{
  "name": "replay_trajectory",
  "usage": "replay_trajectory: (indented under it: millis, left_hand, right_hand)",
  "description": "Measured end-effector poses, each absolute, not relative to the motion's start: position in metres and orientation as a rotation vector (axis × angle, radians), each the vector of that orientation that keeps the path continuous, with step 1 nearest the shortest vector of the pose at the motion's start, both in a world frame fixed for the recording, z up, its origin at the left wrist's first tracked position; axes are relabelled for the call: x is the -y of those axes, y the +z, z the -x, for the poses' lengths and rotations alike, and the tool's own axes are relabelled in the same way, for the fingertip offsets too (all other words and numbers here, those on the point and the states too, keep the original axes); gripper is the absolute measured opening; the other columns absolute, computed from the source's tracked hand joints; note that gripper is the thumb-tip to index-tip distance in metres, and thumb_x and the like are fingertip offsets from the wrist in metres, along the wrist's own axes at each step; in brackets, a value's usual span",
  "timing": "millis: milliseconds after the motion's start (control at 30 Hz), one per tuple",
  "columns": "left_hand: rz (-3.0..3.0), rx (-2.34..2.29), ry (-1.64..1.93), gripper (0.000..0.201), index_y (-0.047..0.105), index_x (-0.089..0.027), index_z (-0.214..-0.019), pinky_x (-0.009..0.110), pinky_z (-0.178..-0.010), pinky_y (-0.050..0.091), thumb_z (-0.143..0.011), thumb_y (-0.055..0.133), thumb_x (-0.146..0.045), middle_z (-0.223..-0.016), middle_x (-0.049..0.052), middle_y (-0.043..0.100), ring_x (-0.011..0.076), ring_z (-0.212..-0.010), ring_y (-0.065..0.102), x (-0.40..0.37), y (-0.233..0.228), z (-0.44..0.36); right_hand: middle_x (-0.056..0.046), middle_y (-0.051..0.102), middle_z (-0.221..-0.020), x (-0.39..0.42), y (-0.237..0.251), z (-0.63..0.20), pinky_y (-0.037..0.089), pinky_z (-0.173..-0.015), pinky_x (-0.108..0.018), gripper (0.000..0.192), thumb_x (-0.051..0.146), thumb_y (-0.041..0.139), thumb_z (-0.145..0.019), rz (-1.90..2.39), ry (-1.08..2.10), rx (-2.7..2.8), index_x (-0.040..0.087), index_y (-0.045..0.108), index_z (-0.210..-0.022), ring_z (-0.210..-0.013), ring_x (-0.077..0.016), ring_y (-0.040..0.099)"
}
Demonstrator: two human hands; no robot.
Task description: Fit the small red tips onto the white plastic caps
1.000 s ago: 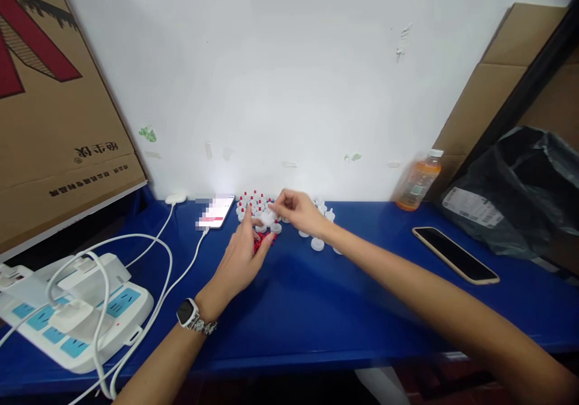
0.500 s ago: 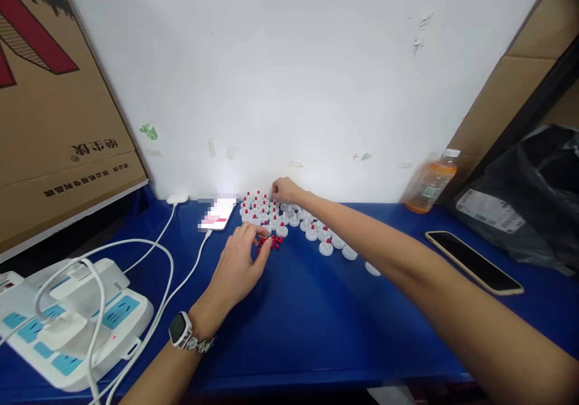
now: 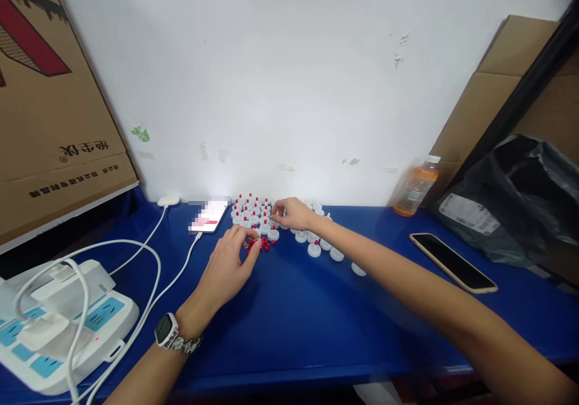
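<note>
My left hand (image 3: pixel 228 260) pinches at the loose red pegs (image 3: pixel 261 246) heaped at its fingertips, though whether one is gripped I cannot tell. My right hand (image 3: pixel 289 213) curls over the white caps (image 3: pixel 253 215) just beyond; a careless brush could topple them. They stand upright, their red tips pointing up.

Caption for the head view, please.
Left hand pinches at loose red beads while right hand reaches among white caps on a blue table.
</note>
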State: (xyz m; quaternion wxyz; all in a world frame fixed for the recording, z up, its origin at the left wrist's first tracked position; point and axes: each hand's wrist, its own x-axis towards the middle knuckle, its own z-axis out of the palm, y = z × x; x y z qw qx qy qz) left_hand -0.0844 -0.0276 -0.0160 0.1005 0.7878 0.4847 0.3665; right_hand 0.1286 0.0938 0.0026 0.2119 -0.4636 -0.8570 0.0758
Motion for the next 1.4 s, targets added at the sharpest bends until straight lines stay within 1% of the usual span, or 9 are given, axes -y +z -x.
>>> replay_trajectory:
  millis: [167,333,500,567,700,833,1067,1200,1400]
  left_hand:
    - [-2.313,-1.437,1.041,0.021,0.059,-0.022,-0.101,0.031,-0.068,0.045,-0.1,0.046,-0.039,-0.103,0.005,0.061,0.0213,-0.094,0.058,0.027,-0.016,0.085]
    - [-2.308,-1.408,1.132,0.02,0.06,-0.023,-0.104,0.029,-0.066,0.047,-0.099,0.049,-0.039,-0.103,0.004,0.061,0.0196,-0.091,0.059,0.029,-0.015,0.084]
    - [-2.391,-1.386,1.267,0.04,0.05,-0.025,-0.131,0.035,-0.086,0.051,-0.096,0.056,-0.043,-0.135,0.008,0.052,0.0229,-0.109,0.058,0.032,-0.014,0.077]
    - [-2.478,-1.358,1.195,0.047,0.044,-0.024,-0.137,0.04,-0.094,0.048,-0.096,0.055,-0.044,-0.136,0.01,0.053,0.0255,-0.115,0.056,0.031,-0.015,0.075]
    - [-2.513,-1.329,0.957,0.029,0.054,-0.022,-0.116,0.039,-0.087,0.049,-0.104,0.037,-0.043,-0.108,0.007,0.063,0.0244,-0.1,0.061,0.029,-0.016,0.075]
    - [-2.431,-1.347,0.9,0.029,0.053,-0.022,-0.103,0.035,-0.08,0.047,-0.104,0.033,-0.044,-0.1,0.005,0.062,0.0222,-0.092,0.06,0.029,-0.019,0.08]
    - [-2.388,-1.341,0.719,0.031,0.054,-0.022,-0.092,0.03,-0.066,0.04,-0.099,0.044,-0.051,-0.086,0.001,0.058,0.0184,-0.075,0.055,0.028,-0.02,0.09]
    - [-2.39,-1.369,0.718,0.03,0.054,-0.022,-0.088,0.03,-0.066,0.038,-0.099,0.044,-0.049,-0.082,0.001,0.057,0.0189,-0.075,0.054,0.026,-0.019,0.095]
    - [-2.393,-1.393,0.758,0.03,0.052,-0.022,-0.087,0.03,-0.069,0.038,-0.099,0.044,-0.049,-0.081,0.001,0.056,0.019,-0.076,0.054,0.026,-0.017,0.096]
  right_hand:
    - [-0.003,0.075,-0.082,-0.094,0.001,-0.128,0.044,-0.072,-0.023,0.012,0.012,0.064,-0.078,1.243,0.318,2.346,0.017,0.074,-0.082,-0.075,-0.0145,0.066]
    - [-0.005,0.075,-0.084,-0.08,0.012,-0.135,0.044,-0.071,-0.025,0.009,0.018,0.066,-0.082,1.284,0.299,2.168,0.016,0.075,-0.083,-0.075,-0.0155,0.064]
    - [-0.002,0.073,-0.078,-0.027,0.02,-0.13,0.044,-0.069,-0.026,0.012,0.029,0.069,-0.084,1.075,0.424,1.892,0.019,0.076,-0.083,-0.07,-0.0143,0.059]
    - [-0.001,0.073,-0.076,-0.009,0.019,-0.123,0.044,-0.067,-0.025,0.012,0.029,0.07,-0.084,0.931,0.571,1.931,0.019,0.076,-0.083,-0.069,-0.0132,0.058]
    - [-0.002,0.073,-0.077,-0.018,0.017,-0.116,0.045,-0.069,-0.025,0.023,0.037,0.062,-0.09,0.843,0.644,1.987,0.017,0.074,-0.084,-0.07,-0.0134,0.062]
    - [-0.004,0.074,-0.08,-0.083,0.022,-0.122,0.045,-0.067,-0.025,0.029,0.034,0.052,-0.096,1.3,0.378,2.025,0.014,0.071,-0.104,-0.07,-0.0143,0.065]
    - [-0.008,0.076,-0.093,-0.159,0.017,-0.107,0.035,-0.097,-0.039,0.021,0.033,0.068,-0.083,1.538,0.151,2.236,0.018,0.074,-0.096,-0.096,-0.0237,0.066]
    - [-0.006,0.076,-0.088,-0.167,0.011,-0.096,0.03,-0.099,-0.041,0.009,0.02,0.065,-0.081,1.588,0.144,2.264,0.018,0.073,-0.078,-0.093,-0.0227,0.066]
    - [-0.007,0.076,-0.096,-0.171,0.008,-0.096,0.029,-0.099,-0.042,0.017,0.029,0.061,-0.085,1.64,0.137,2.214,0.019,0.073,-0.09,-0.096,-0.0236,0.065]
